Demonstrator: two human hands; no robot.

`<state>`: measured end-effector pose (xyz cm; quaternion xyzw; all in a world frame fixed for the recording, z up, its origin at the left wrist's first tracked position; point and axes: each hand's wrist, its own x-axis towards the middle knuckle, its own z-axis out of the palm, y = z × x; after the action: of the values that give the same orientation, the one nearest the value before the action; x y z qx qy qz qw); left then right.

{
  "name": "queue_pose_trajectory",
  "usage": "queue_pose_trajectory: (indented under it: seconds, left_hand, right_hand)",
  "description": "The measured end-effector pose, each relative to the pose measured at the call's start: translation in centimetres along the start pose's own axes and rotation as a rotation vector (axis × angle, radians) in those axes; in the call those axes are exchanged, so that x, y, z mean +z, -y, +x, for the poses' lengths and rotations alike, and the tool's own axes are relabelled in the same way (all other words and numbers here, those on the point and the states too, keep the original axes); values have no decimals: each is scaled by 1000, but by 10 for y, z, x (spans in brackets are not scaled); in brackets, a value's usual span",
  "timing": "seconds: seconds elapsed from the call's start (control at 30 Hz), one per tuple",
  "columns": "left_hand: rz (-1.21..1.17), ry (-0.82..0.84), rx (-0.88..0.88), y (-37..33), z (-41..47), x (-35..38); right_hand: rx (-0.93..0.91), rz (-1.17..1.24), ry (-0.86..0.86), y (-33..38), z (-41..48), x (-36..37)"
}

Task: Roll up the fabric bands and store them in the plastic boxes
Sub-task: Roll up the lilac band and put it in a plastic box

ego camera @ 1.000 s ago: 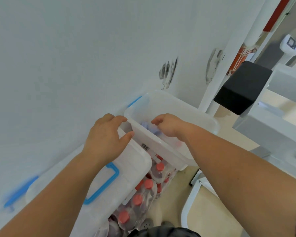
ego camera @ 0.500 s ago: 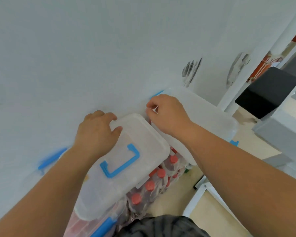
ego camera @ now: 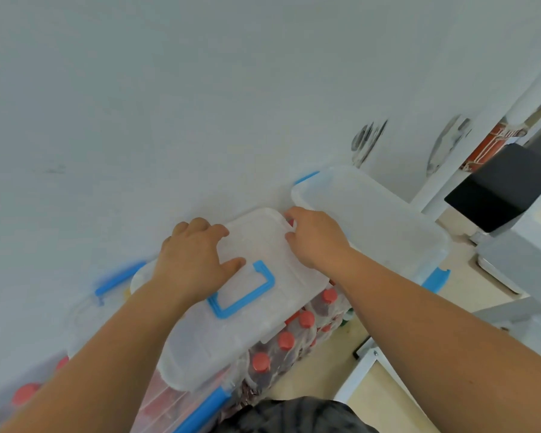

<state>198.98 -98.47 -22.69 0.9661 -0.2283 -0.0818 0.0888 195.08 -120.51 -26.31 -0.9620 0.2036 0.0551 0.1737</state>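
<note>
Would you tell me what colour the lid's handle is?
The handle is blue, on a translucent lid; head view shows it best.

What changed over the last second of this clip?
The right hand left the open box and moved left to grip the lid at its far corner. The left hand kept holding the lid; the open box stayed beside it.

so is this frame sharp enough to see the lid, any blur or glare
Head view: soft but usable, the lid and its blue handle read clearly; head view: wide-lens stretch swells the forearms at the bottom edge; head view: flat bluish light on the wall, no hard shadows, no glare on the lid.
</note>
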Motion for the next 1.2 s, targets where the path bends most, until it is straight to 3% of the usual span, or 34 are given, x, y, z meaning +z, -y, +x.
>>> queue_pose_trajectory:
  seconds: [0.3,0.43,0.57,0.73,1.0,1.2]
  left_hand:
    - [-98,-189,37,-5,1,-26]
    - [-97,-374,129,-17,3,-46]
    - [-159,-442,179,-39,13,-50]
    - [-259,-282,215,-75,32,-31]
    - [-294,-62,308,-125,72,3]
    - [-67,92,420,-132,112,23]
  right_hand:
    - [-87,-41,-186,11,-26,-60]
    - [-11,16,-302,-16,-31,-94]
    - [146,85,-377,-59,-42,-116]
    - [384,196,-435,-112,-62,-120]
    - [605,365,-502,-155,-87,-100]
    - [648,433,-505,-160,-86,-76]
